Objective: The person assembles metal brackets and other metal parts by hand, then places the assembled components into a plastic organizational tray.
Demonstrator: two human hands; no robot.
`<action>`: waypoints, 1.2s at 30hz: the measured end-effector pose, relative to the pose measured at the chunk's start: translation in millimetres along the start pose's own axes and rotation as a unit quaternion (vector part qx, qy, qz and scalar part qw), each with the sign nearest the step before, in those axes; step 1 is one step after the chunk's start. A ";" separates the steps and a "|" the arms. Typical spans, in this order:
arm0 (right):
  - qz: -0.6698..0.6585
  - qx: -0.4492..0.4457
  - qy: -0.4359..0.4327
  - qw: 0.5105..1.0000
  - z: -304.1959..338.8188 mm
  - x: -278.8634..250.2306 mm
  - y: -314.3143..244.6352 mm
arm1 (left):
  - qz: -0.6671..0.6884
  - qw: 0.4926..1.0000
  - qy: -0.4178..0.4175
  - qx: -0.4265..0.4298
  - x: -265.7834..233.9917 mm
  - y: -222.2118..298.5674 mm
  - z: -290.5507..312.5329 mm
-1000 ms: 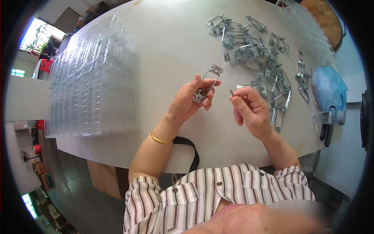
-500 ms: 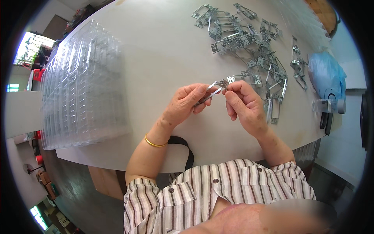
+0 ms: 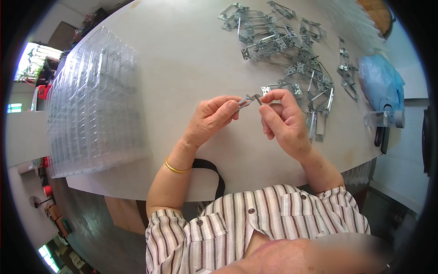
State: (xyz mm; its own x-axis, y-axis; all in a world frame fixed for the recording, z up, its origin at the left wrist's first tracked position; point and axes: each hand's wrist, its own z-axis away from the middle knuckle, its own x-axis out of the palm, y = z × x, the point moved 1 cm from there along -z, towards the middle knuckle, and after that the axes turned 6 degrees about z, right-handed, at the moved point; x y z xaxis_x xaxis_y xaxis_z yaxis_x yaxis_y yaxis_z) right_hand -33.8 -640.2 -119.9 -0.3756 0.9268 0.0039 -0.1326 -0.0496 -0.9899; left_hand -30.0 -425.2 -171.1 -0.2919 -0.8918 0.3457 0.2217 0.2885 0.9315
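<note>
Between my two hands is a small metal bracket [image 3: 247, 100] with thin arms and a plate at its end. My left hand [image 3: 212, 118] closes on its arms with thumb and fingers. Thumb and forefinger of my right hand [image 3: 284, 119] pinch its far end; the fingertips cover part of it. Just beyond my right hand, a heap of similar metal brackets [image 3: 273, 43] spreads over the table, some overlapping. One bracket plate [image 3: 266, 91] of the heap lies right behind my right fingertips.
Stacked clear plastic trays [image 3: 96, 109] stand on the left of the pale table [image 3: 182, 59]. At the right are a blue plastic bag [image 3: 381, 82], a clear cup-like container [image 3: 376, 119] and more clear plastic [image 3: 356, 23]. A black strap [image 3: 216, 176] hangs over the near edge.
The bracket has turned in my fingers, its end plate now seen more edge-on. Both hands have shifted slightly left, and my left fingers have curled further over the arms.
</note>
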 end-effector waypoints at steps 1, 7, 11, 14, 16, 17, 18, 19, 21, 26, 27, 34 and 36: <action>0.016 -0.004 0.013 1.000 0.0 0.6 -0.4 | -0.020 1.000 0.007 0.006 -0.6 0.5 0.4; 0.001 0.002 0.001 1.000 -0.8 1.6 -0.8 | -0.069 0.996 0.011 0.053 -0.1 2.8 0.4; -0.003 0.007 -0.009 1.000 -1.2 -0.9 -0.4 | -0.079 0.996 0.016 0.045 1.8 9.1 1.1; -0.009 0.006 -0.015 1.000 -3.0 -1.9 3.3 | -0.121 0.990 0.011 0.067 0.3 6.3 -0.1; -0.006 0.004 -0.011 1.000 -3.2 -3.1 3.2 | -0.166 0.984 -0.016 0.070 2.4 7.0 -0.7; -0.006 0.005 -0.010 1.000 -3.7 -4.2 4.0 | -0.165 0.984 -0.016 0.070 2.9 7.6 -0.9; -0.021 0.011 -0.019 1.000 -4.6 -4.8 6.0 | -0.181 0.980 -0.025 0.073 3.2 8.1 -0.1; -0.036 0.018 -0.027 0.999 -5.4 -5.2 7.3 | -0.198 0.977 -0.033 0.077 3.5 8.2 0.5; -0.045 0.035 -0.038 0.998 -6.4 -5.7 7.5 | -0.179 0.980 -0.028 0.077 3.3 5.9 0.9; -0.083 0.076 -0.058 0.992 -6.3 -8.5 10.1 | -0.152 0.985 -0.031 0.080 6.1 3.8 0.1; -0.081 0.096 -0.053 0.991 -5.9 -8.6 9.9 | -0.177 0.981 -0.047 0.067 4.3 4.7 0.7; -0.014 0.110 -0.073 0.991 -6.3 -13.5 5.3 | -0.223 0.968 -0.087 0.069 5.8 8.1 0.9; -0.001 0.103 -0.053 0.993 -6.0 -13.7 2.8 | -0.228 0.966 -0.104 0.059 9.2 14.9 2.3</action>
State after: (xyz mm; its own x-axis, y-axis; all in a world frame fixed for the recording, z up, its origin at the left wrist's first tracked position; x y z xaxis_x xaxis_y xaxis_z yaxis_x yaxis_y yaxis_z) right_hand -23.5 -650.8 -123.6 -0.4686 0.8828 0.0317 -0.3151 -0.1335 -0.9396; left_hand -31.4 -428.3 -153.8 -0.5175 -0.8497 -0.1007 -0.0793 -0.0695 0.9944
